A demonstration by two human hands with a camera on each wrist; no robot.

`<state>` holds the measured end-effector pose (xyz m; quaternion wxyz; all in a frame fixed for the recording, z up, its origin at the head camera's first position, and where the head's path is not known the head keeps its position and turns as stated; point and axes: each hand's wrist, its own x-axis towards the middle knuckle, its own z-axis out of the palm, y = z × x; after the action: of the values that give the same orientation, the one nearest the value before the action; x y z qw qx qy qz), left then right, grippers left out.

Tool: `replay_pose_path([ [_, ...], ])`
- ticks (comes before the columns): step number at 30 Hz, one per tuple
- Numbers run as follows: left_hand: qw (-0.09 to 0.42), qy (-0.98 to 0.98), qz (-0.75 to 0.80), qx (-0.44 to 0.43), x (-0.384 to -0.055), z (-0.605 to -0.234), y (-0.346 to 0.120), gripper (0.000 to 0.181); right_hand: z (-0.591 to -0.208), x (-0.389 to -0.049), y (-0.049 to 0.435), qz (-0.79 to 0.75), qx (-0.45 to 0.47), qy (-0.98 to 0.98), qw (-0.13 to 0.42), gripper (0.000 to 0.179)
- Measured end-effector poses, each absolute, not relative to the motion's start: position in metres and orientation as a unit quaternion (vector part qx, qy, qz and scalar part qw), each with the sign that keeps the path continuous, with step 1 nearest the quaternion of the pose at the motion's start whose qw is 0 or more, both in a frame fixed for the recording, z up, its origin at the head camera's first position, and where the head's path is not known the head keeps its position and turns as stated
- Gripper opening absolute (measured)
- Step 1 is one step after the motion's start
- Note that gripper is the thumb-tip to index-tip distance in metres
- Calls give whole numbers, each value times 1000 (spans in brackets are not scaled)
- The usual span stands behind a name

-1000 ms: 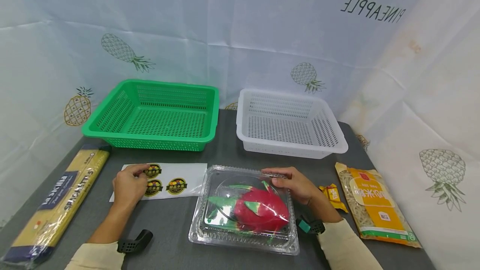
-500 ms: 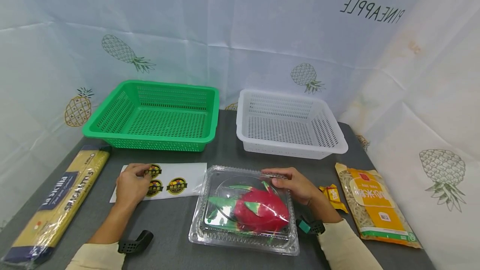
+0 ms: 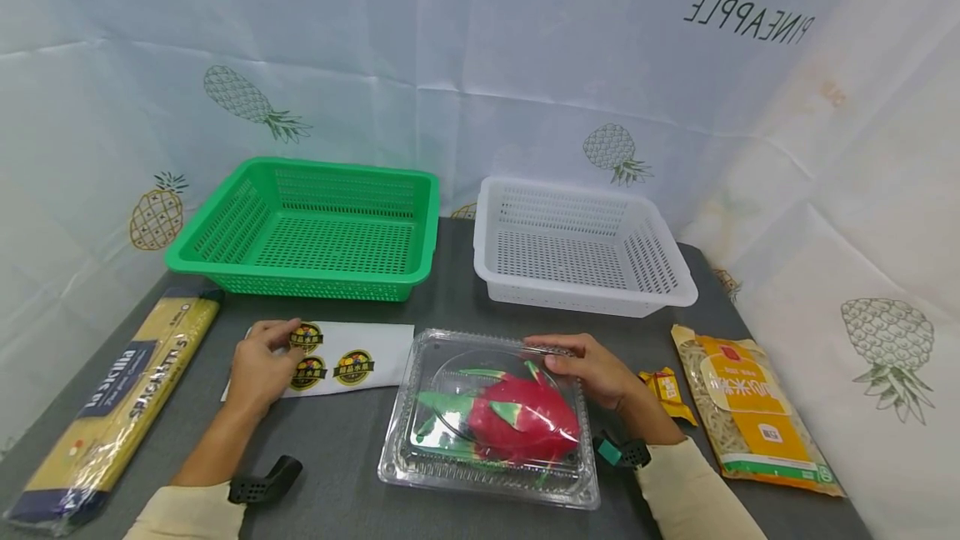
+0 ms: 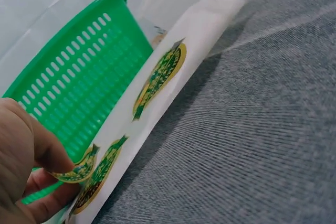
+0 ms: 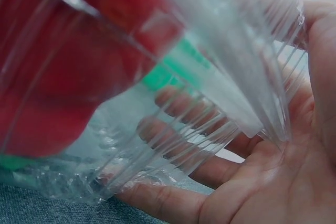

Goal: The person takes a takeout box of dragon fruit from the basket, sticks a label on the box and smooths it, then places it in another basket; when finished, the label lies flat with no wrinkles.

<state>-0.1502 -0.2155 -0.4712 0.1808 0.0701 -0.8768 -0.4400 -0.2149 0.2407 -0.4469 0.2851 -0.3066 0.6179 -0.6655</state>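
Observation:
My left hand (image 3: 262,363) pinches a round black-and-gold sticker (image 3: 306,337) at the upper left of a white sticker sheet (image 3: 393,348). In the left wrist view, thumb and fingers meet at the edge of that sticker (image 4: 81,170), which bends up, and the sheet stands off the grey cloth there. Two more stickers show on the sheet. At the right, my right hand (image 3: 588,367) grips the corner of a clear plastic clamshell box (image 3: 420,473), thumb on top and fingers beneath its side. Inside the box lies a red dragon fruit (image 3: 525,419) with green tips.
Behind the hands stand a green basket (image 3: 300,283) and a white basket (image 3: 570,298). A spaghetti pack (image 3: 116,407) lies along the left edge. To the right are a small yellow packet (image 3: 666,394) and a larger yellow bag (image 3: 757,411) on the grey table (image 3: 330,465).
The left hand has shifted slightly right, and the sheet's left part has lifted and tilted with the sticker it pinches. The right hand and the box have stayed put.

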Motion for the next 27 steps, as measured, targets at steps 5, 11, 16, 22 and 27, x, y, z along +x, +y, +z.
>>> replay_pose_path([
  [5, 178, -872, -453, 50, -150, -471, -218, 44, -447, -215, 241, -661, -303, 625, 283, 39],
  [11, 177, -874, -452, 30, -150, -472, -219, 46, -446, -214, 240, -665, -297, 622, 288, 39],
  [16, 192, -872, -450, 14, -151, -473, -219, 47, -446, -214, 240, -665, -303, 621, 282, 39],
  [22, 190, -850, -491, 2, -149, -475, -220, 48, -448, -214, 240, -666, -308, 619, 280, 39],
  [27, 190, -842, -506, 8, -149, -475, -221, 47, -448, -214, 240, -668, -303, 618, 283, 39],
])
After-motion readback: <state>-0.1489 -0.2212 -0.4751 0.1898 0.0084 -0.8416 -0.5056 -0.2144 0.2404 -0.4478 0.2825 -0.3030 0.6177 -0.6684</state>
